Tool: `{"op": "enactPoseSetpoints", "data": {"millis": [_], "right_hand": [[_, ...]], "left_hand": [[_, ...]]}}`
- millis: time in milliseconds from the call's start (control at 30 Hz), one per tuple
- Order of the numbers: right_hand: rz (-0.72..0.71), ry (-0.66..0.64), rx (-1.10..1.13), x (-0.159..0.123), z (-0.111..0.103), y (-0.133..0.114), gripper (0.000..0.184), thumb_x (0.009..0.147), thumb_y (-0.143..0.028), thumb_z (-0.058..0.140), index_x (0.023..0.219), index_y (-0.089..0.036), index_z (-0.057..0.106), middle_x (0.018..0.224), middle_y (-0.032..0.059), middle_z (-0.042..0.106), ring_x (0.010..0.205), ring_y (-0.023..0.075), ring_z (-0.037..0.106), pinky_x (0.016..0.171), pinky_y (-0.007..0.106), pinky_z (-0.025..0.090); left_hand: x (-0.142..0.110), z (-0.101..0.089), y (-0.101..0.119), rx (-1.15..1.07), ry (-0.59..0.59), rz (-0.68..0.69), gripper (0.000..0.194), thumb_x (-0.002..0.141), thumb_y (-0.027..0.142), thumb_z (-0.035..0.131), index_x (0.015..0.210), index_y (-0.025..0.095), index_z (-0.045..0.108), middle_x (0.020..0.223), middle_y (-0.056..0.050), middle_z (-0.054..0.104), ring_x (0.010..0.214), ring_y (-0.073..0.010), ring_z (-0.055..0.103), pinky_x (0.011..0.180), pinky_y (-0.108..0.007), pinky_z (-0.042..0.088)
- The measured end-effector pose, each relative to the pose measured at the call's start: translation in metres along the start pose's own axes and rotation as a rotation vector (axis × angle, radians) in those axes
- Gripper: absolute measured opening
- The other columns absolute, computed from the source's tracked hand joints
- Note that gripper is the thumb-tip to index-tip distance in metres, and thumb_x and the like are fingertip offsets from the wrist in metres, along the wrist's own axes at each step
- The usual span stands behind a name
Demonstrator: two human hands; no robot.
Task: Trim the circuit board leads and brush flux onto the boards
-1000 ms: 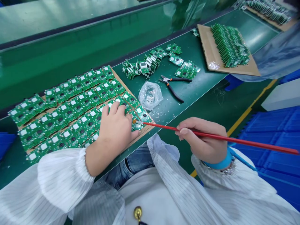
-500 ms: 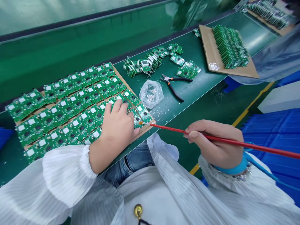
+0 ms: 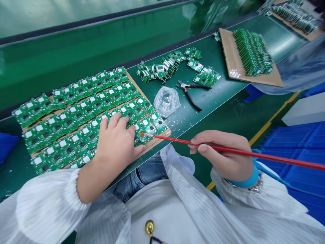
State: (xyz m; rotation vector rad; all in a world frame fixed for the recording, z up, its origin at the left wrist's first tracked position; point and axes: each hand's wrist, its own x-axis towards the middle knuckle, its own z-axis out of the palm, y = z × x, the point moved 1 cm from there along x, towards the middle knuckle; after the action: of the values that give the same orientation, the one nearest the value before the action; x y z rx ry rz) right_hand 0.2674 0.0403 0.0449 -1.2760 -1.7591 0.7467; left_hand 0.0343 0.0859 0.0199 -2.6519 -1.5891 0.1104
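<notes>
Rows of green circuit boards [image 3: 72,114] lie on a cardboard sheet [image 3: 135,84] at the left of the bench. My left hand [image 3: 115,140] rests palm down over the near rows, fingers spread, covering some of the boards. In my right hand [image 3: 223,154] is a thin red paintbrush [image 3: 175,139], pinched between thumb and fingers. Its orange-brown bristles are at a board just right of my left fingers; whether they touch it I cannot tell. A blue band circles my right wrist.
A clear plastic bag [image 3: 167,101] with small metal bits and black-handled cutters [image 3: 191,93] lie right of the boards. Loose boards [image 3: 207,75] are piled behind them. Upright boards stand on a cardboard piece [image 3: 228,51] farther right. Wire clippings litter the bench.
My left hand has slid left along the near rows. The paintbrush tip and my right hand have shifted left too, onto a neighbouring board. The view has moved slightly.
</notes>
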Motion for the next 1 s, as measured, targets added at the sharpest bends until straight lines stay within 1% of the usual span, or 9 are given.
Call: {"op": "enactPoseSetpoints", "data": {"millis": [100,267,400,567,633,800,900,1000], "right_hand": [[-0.073,-0.031,-0.022,0.006,0.007,-0.002,0.011,0.076,-0.011,0.060,0.075,-0.020,0.066,0.067,0.0020,0.070,0.060,0.0141,0.066,0.053,0.023,0.055],[-0.164,-0.098,-0.043,0.011,0.013,-0.005,0.016,0.075,-0.007,0.059,0.076,-0.021,0.065,0.069,0.0022,0.069,0.063,0.0134,0.066,0.057,0.022,0.056],[-0.202,-0.207,-0.079,0.012,0.010,-0.008,0.017,0.075,-0.006,0.059,0.079,-0.021,0.064,0.074,0.0023,0.070,0.067,0.0132,0.067,0.059,0.021,0.056],[-0.193,-0.293,-0.129,0.010,0.001,-0.009,0.015,0.076,-0.005,0.057,0.080,-0.018,0.064,0.074,0.0011,0.069,0.068,0.0089,0.066,0.064,0.015,0.054],[-0.185,-0.294,-0.136,0.009,-0.001,-0.010,0.016,0.076,-0.005,0.057,0.079,-0.018,0.063,0.074,0.0009,0.069,0.068,0.0083,0.066,0.063,0.015,0.053],[-0.197,-0.205,-0.173,0.007,-0.005,-0.013,0.016,0.075,-0.005,0.057,0.078,-0.020,0.062,0.074,0.0016,0.069,0.068,0.0096,0.066,0.063,0.015,0.054],[-0.202,-0.205,-0.171,0.007,-0.007,-0.013,0.016,0.076,-0.005,0.057,0.078,-0.020,0.062,0.073,0.0017,0.069,0.068,0.0097,0.066,0.062,0.015,0.054],[-0.217,-0.186,-0.155,0.007,-0.005,-0.012,0.017,0.075,-0.004,0.057,0.079,-0.021,0.062,0.073,0.0015,0.069,0.069,0.0103,0.067,0.062,0.016,0.054]], "left_hand": [[0.001,0.002,0.000,-0.014,-0.017,-0.007,0.043,0.071,0.050,0.065,0.094,0.014,0.071,0.112,-0.018,0.061,0.118,-0.0390,0.044,0.092,-0.054,0.037],[0.003,0.003,0.000,-0.013,-0.042,-0.010,0.043,0.071,0.050,0.064,0.093,0.014,0.071,0.112,-0.018,0.061,0.116,-0.0383,0.044,0.093,-0.053,0.037],[0.003,0.005,0.002,-0.027,-0.049,-0.010,0.045,0.071,0.050,0.064,0.095,0.012,0.071,0.115,-0.020,0.060,0.120,-0.0392,0.042,0.097,-0.054,0.034],[0.004,0.006,0.004,-0.034,-0.050,-0.022,0.044,0.071,0.047,0.064,0.095,0.011,0.071,0.115,-0.020,0.059,0.123,-0.0391,0.040,0.099,-0.055,0.031],[0.004,0.006,0.005,-0.032,-0.044,-0.025,0.044,0.071,0.047,0.064,0.096,0.011,0.071,0.116,-0.021,0.059,0.122,-0.0389,0.040,0.099,-0.054,0.031],[0.002,0.006,0.006,-0.033,-0.021,-0.026,0.046,0.073,0.053,0.061,0.091,0.012,0.071,0.111,-0.019,0.060,0.120,-0.0372,0.042,0.097,-0.052,0.033],[0.002,0.006,0.005,-0.033,-0.014,-0.021,0.049,0.074,0.057,0.059,0.089,0.012,0.071,0.107,-0.019,0.061,0.119,-0.0372,0.042,0.096,-0.051,0.033],[0.002,0.006,0.005,-0.041,-0.021,-0.026,0.049,0.074,0.056,0.060,0.091,0.011,0.071,0.109,-0.019,0.060,0.119,-0.0371,0.042,0.097,-0.051,0.033]]}}
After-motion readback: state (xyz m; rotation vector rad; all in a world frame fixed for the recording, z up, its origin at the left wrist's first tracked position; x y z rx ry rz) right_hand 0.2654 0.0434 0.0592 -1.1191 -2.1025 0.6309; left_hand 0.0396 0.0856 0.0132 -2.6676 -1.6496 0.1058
